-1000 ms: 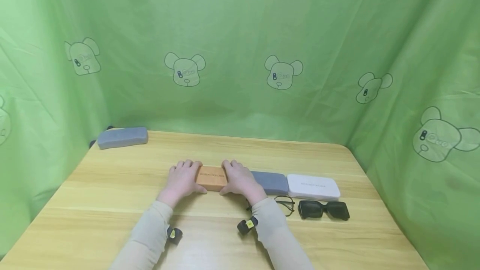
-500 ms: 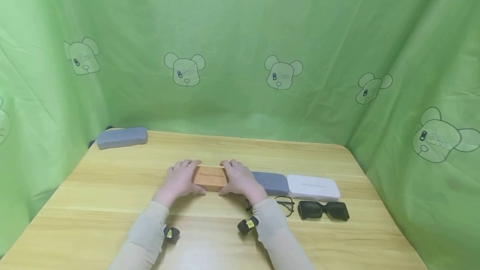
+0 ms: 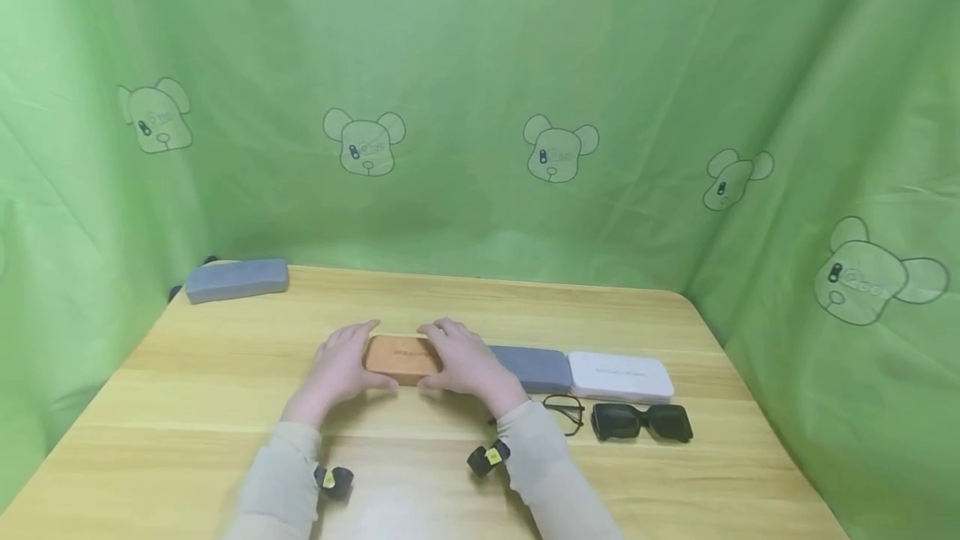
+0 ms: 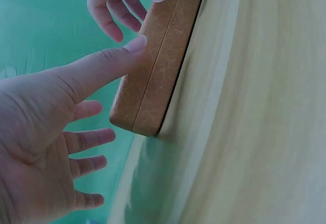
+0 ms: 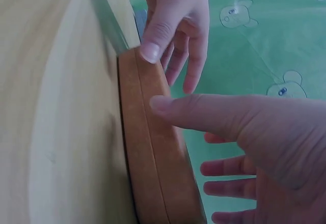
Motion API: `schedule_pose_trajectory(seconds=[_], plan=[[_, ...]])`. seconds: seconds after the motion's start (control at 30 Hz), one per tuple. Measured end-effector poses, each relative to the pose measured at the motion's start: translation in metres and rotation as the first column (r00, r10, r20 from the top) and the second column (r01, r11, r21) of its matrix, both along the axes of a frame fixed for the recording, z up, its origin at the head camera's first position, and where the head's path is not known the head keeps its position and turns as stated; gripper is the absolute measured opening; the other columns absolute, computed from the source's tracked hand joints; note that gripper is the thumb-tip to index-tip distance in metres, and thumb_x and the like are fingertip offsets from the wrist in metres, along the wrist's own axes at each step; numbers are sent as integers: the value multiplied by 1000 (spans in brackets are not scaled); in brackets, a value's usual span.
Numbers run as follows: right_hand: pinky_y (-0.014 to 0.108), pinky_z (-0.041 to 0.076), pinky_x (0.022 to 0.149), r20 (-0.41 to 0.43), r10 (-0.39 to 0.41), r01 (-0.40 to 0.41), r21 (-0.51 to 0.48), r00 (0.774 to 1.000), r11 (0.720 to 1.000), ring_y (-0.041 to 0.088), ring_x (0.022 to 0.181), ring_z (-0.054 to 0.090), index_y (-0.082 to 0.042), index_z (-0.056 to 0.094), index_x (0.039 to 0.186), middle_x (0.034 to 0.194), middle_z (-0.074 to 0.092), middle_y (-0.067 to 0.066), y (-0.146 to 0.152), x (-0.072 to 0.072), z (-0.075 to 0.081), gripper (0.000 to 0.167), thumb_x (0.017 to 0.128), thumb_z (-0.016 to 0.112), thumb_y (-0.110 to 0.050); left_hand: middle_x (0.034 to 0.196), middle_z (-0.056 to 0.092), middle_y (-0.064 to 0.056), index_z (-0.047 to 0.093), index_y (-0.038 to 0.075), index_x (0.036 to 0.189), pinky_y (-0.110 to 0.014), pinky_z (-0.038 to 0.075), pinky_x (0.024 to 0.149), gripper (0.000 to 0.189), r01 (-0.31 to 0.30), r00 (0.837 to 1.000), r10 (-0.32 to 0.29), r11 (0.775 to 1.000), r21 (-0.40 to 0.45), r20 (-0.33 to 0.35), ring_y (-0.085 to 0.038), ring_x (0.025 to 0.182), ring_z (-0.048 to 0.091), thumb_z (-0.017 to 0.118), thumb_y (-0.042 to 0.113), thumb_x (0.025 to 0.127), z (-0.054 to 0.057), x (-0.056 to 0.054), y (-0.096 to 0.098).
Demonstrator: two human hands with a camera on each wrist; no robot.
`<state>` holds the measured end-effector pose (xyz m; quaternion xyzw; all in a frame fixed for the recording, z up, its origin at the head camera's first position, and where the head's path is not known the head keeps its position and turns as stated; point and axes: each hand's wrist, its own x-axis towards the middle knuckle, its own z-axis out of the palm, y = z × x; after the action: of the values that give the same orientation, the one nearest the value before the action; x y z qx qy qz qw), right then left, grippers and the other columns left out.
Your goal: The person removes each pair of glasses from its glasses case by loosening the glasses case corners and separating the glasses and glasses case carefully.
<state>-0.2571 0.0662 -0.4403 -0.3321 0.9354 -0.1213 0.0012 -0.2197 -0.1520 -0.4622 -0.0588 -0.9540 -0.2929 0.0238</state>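
A brown glasses case (image 3: pixel 390 359) with printed lettering lies on the table between both hands. My left hand (image 3: pixel 341 367) is at its left end, fingers spread and fairly straight; in the left wrist view the thumb tip overlaps the front side of the case (image 4: pixel 162 56). My right hand (image 3: pixel 467 363) reaches over its right part, hiding that end. In the right wrist view the thumb lies across the front side of the case (image 5: pixel 153 147), and the extended fingers are beyond it. Whether the thumbs touch the case is hard to tell. The lid seam looks closed.
Right of the hands lie a grey-blue glasses case (image 3: pixel 534 368) and a white case (image 3: pixel 621 375). In front are round thin-framed glasses (image 3: pixel 564 413), partly behind the right arm, and black sunglasses (image 3: pixel 641 422). Another grey-blue case (image 3: pixel 237 279) lies at the far left corner. Green curtains surround the table (image 3: pixel 420 482).
My left hand has shifted left, baring more of the brown case's left end. My right hand has slid left over the case. The head view has turned slightly; the case looks unmoved.
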Motion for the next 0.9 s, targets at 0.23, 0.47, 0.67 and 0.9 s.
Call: schedule_pose_trajectory(seconds=[0.23,0.47,0.67,0.9], plan=[[43,49,98,-80,1,3,41,997,999,23,114,55,-20,52,134,128,56,6,-9,3,-5,68,76,79,-43,155,35,-22,34,4,149,-71,9,115,109,-38,999,37,996,79,20,-48,146,16,86,48,63,-12,0,-3],[42,49,94,-111,-6,15,81,994,997,22,111,54,-21,53,133,124,57,5,-12,5,-13,67,75,79,-44,152,40,-21,38,3,146,-72,6,115,106,-54,997,48,993,103,55,-49,147,14,85,51,64,-30,-4,0],[43,49,95,-142,-19,32,95,990,995,23,111,55,-20,53,133,122,57,5,-13,6,-16,66,77,79,-43,155,32,-24,35,0,146,-70,0,116,108,-97,993,88,988,119,81,-48,148,11,85,51,65,-39,-7,6],[43,48,96,-136,-22,35,94,990,995,23,111,55,-20,54,135,122,58,5,-13,6,-15,65,79,77,-43,158,27,-23,33,-2,147,-67,-3,118,111,-141,988,131,981,133,82,-46,149,9,85,52,64,-41,-6,9]])
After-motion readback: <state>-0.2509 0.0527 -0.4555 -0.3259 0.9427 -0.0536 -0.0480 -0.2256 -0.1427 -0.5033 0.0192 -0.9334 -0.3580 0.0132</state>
